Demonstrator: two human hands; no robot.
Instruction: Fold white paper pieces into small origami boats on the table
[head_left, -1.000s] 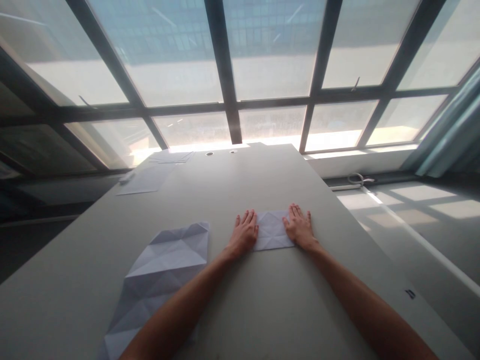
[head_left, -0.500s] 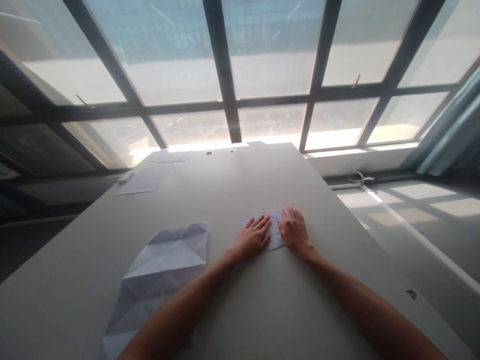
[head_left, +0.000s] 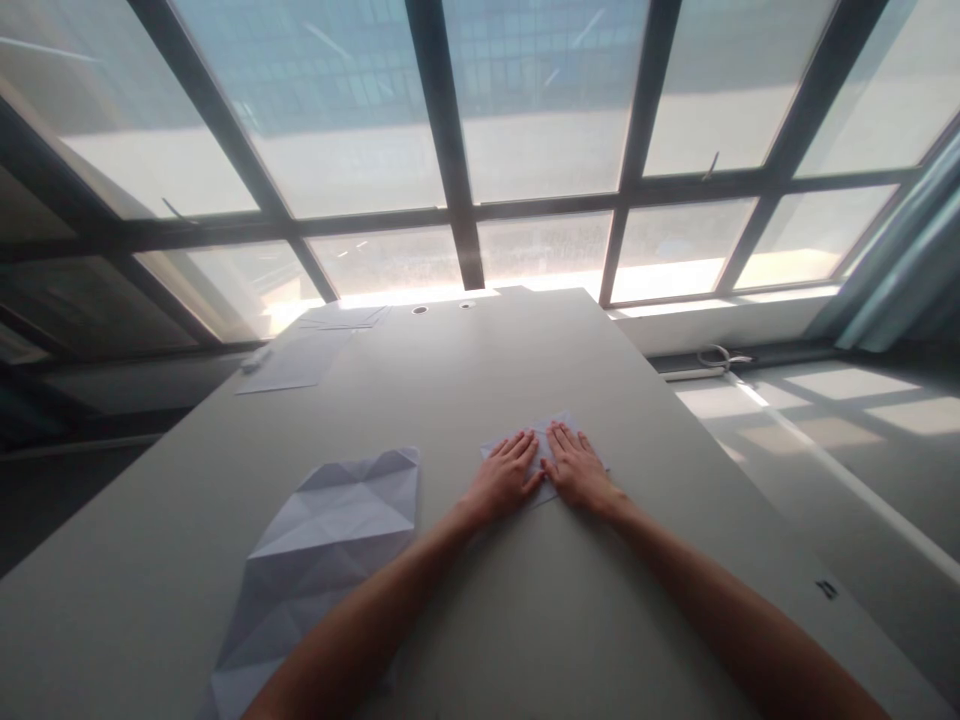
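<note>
A small folded sheet of paper lies flat on the white table, partly covered by both hands. On its left part rests my left hand, palm down with fingers stretched out. My right hand lies flat on the right part, fingers extended and pointing away from me. The two hands are close together, thumbs nearly meeting over the paper. To the left, a larger creased sheet of paper stands in raised folds, and my left forearm hides some of it.
Flat white sheets lie at the table's far left, beside a small pale object I cannot make out. The white table reaches toward large windows. A small dark mark shows near its right edge.
My right hand has slid left across the folded paper, closer to my left hand, uncovering the paper's far right corner. The left hand has barely moved.
</note>
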